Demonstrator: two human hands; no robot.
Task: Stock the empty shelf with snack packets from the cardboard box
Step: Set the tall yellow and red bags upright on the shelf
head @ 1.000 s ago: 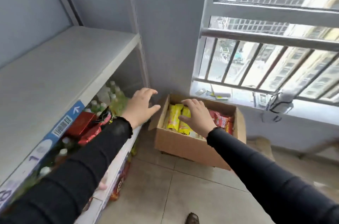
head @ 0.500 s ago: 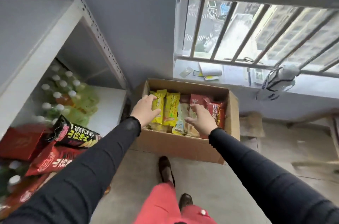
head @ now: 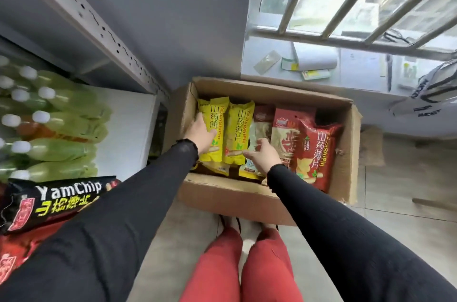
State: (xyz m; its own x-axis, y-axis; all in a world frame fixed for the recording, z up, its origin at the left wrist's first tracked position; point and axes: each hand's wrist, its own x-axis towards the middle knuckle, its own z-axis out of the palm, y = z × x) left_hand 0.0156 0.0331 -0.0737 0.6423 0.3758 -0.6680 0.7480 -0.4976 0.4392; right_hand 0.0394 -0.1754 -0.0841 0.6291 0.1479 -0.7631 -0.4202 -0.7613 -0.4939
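The open cardboard box (head: 230, 196) sits on the floor in front of me, with snack packets standing inside. Two yellow packets fill its left side, a pale packet (head: 258, 128) is in the middle, and red packets (head: 315, 153) are on the right. My left hand (head: 201, 132) grips the left yellow packet (head: 214, 113), thumb on its front and fingers round its left edge. My right hand (head: 263, 154) has its fingers spread between the second yellow packet (head: 238, 126) and the pale one, touching them. The empty shelf is out of view.
A grey shelf upright (head: 99, 27) runs along the left. The lower shelf holds green bottles (head: 61, 128), a black YamChip packet (head: 57, 197) and red packets (head: 14, 252). A window sill (head: 358, 74) with papers and a bag (head: 432, 94) lies behind the box. My red-trousered legs (head: 237, 264) are below.
My view has dropped from the shelf top to the box. Both hands went deeper into it; the left one closed on the left yellow packet, and the right one shifted left from the red packets.
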